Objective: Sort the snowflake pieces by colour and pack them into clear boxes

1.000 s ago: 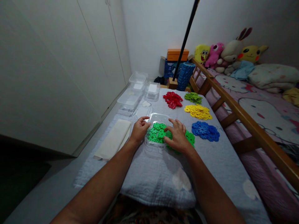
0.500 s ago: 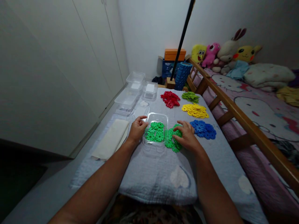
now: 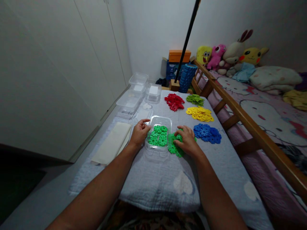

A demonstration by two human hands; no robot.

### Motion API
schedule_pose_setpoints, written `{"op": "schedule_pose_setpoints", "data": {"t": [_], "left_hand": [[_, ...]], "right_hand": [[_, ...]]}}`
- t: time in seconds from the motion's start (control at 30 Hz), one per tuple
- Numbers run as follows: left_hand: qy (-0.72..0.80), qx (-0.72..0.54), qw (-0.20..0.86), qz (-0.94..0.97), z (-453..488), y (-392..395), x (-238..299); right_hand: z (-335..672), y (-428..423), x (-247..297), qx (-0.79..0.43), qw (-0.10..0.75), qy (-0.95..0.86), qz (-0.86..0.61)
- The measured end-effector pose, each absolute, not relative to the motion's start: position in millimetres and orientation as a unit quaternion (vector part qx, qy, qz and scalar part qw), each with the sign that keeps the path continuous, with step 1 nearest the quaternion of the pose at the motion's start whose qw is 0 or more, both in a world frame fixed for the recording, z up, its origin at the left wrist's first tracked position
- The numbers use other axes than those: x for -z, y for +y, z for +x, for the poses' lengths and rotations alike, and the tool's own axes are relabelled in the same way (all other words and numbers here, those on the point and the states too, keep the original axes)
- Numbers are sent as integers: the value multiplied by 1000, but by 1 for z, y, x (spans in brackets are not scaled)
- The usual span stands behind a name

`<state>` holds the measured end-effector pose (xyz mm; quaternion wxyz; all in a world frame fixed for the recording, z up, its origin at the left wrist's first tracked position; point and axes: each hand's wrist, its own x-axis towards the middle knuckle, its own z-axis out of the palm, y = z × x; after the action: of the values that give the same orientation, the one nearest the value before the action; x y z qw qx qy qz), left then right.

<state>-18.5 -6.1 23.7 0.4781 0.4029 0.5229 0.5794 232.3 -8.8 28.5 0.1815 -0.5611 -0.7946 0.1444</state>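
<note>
Light-blue patterned cloth (image 3: pixel 160 175) covers the work surface, its front edge hanging at the person's lap; a transparent container (image 3: pixel 161 117) stands upright on it, between the two hands, with green flower-shaped pieces (image 3: pixel 158 135) spread over its floor; the rim is open at the top.

Left hand (image 3: pixel 140 132) is at the container's left rim, thumb and index finger close to the edge; whether they grip the wall cannot be told; right hand (image 3: pixel 187 139) is over the loose green pile (image 3: pixel 176 150) just beside the container's right wall, thumb and fingertips curved and set apart; any piece beneath the fingers is hidden.

Forward of the container, a strip of cloth extends to the red pile (image 3: pixel 174 102); toward the front edge, a wider span of cloth separates the forearms; to the right, the blue pile (image 3: pixel 207 133) is near the right hand, with the yellow pile (image 3: pixel 200 114) and lime pile (image 3: pixel 195 100) farther back.

Folded cream cloth (image 3: pixel 111 145) lies left of the left hand; more transparent containers (image 3: pixel 129 99) line the left rear edge; a wooden bed rail (image 3: pixel 240 118) bounds the right side.
</note>
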Motion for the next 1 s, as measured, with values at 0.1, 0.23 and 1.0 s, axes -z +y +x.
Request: {"op": "schedule_pose_setpoints", "data": {"t": [0.1, 0.23, 1.0], "left_hand": [[526, -577, 476, 405, -18, -7, -25], [529, -573, 472, 411, -19, -7, -25], [524, -578, 479, 403, -19, -6, -24]], "right_hand": [[233, -8, -28, -171, 213, -777, -568], [234, -6, -27, -183, 234, -770, -565], [181, -8, -60, -88, 221, -830, -504]]}}
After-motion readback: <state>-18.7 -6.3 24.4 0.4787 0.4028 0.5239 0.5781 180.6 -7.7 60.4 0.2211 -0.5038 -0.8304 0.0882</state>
